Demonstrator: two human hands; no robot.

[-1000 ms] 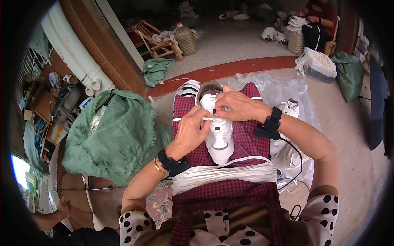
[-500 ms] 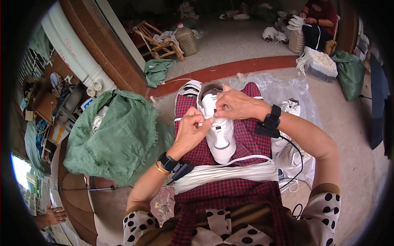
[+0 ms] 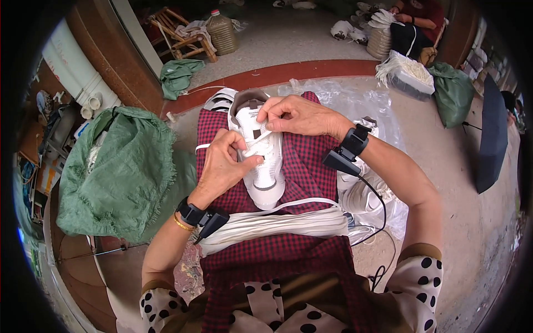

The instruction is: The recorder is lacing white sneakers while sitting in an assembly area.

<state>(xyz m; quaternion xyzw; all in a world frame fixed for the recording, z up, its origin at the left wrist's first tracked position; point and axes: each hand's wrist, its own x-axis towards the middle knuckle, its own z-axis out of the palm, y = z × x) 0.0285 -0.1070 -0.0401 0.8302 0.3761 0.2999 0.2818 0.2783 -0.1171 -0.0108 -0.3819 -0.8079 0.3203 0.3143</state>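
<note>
A white sneaker [image 3: 265,187] with a brown collar lies on my lap, toe toward me. White shoelace [image 3: 261,145] crosses its upper. My right hand [image 3: 308,117] is closed in a pinch on the lace near the top eyelets. On the sneaker's left side rests my left hand [image 3: 216,165]; its thumb and forefinger are apart and touch the laced part, while the other fingers curl. Across my lap, over the red and black checked apron [image 3: 308,172], lies a thick bundle of white laces [image 3: 272,228].
Another shoe [image 3: 221,99] sits beyond the sneaker. Several white shoes [image 3: 363,197] rest on plastic sheeting [image 3: 355,108] at my right. A green sack [image 3: 119,175] stands left. Farther off are a lace-filled tub [image 3: 408,77], a green bag [image 3: 451,97] and a seated person [image 3: 416,25].
My view has shifted, so the scene sits farther left and higher. My hands have moved apart, and the left thumb and forefinger have spread. My right hand now draws lace at the upper eyelets.
</note>
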